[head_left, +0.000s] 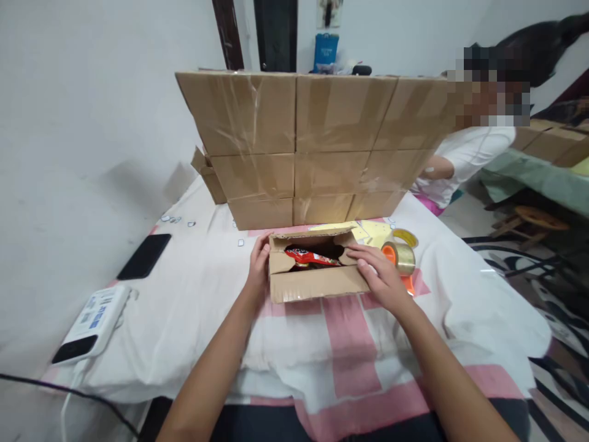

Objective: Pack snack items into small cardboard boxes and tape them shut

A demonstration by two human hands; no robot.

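Observation:
A small cardboard box point(317, 285) sits on the cloth in front of me, its top flaps standing apart. Inside lies a red packet point(310, 256) with white lettering; what is under it is mostly hidden in shadow. My left hand point(260, 261) grips the box's left end, fingers around the outer wall. At the other end my right hand point(380, 273) holds the box, its fingers over the right flap. Just beyond the right hand stands a tape dispenser with a tape roll point(405, 258) and orange parts. Another tape roll point(405, 237) lies behind it.
A wall of stacked cardboard boxes point(331, 175) rises behind the small box. On the left lie a black phone point(144, 256) and a white power strip point(94, 322) with a cable. A person in a white top point(473, 153) is at the right, beyond the stack.

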